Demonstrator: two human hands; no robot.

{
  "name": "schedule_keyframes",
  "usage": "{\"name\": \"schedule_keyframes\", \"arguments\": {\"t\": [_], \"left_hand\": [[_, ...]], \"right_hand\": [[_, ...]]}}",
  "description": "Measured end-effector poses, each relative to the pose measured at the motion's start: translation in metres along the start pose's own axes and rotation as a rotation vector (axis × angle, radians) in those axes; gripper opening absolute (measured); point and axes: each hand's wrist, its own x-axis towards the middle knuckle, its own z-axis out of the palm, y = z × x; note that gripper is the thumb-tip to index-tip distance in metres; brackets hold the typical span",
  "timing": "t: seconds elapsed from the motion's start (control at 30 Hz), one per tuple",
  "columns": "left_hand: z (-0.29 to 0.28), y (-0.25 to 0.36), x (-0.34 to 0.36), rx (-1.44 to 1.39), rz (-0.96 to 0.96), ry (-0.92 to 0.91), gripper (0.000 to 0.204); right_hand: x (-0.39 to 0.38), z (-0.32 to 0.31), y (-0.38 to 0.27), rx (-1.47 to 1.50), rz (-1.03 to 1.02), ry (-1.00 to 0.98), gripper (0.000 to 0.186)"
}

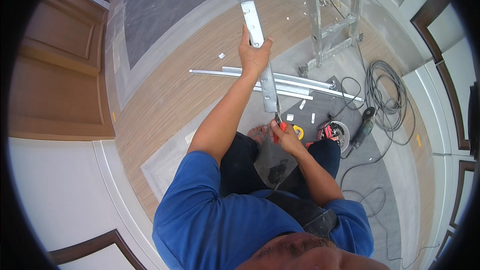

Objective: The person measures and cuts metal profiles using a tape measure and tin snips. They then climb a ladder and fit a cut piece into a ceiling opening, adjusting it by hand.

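A perforated metal strip (266, 85) is held nearly lengthwise in front of me, with my left hand (254, 56) gripping its upper part. My right hand (284, 134) is closed on red-handled snips (280, 129), whose metal jaws are at the strip's lower end; whether they are closed on it I cannot tell. Several long metal profiles (210, 72) lie on the floor beneath the strip, with small metal offcuts (302, 104) near them. A yellow tape measure (298, 131) lies by my right hand.
An aluminium ladder (336, 31) stands at the back right. Coiled cable (385, 92), an angle grinder (362, 129) and a bucket (341, 131) of small items are to my right. Wooden cabinet doors (62, 82) line the left, white panelling (445, 110) the right. Grey covering (160, 5) lies beyond.
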Motion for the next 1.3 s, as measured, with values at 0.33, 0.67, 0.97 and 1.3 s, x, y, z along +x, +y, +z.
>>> {"name": "schedule_keyframes", "arguments": {"t": [0.33, 0.67, 0.97, 1.3], "left_hand": [[-0.008, -0.004, 0.004, 0.003, 0.015, -0.020, 0.092], [0.001, -0.028, 0.018, 0.146, 0.154, -0.020, 0.093], [-0.003, -0.010, 0.005, 0.012, 0.017, -0.041, 0.092], [0.010, -0.017, 0.011, 0.048, 0.032, 0.024, 0.092]], "right_hand": [[0.005, 0.012, 0.014, 0.041, -0.024, -0.011, 0.037], [0.004, 0.009, 0.006, -0.011, 0.010, 0.000, 0.034], [0.008, 0.012, 0.018, 0.150, 0.103, 0.002, 0.039], [0.006, 0.013, 0.018, 0.238, 0.098, 0.034, 0.038]]}}
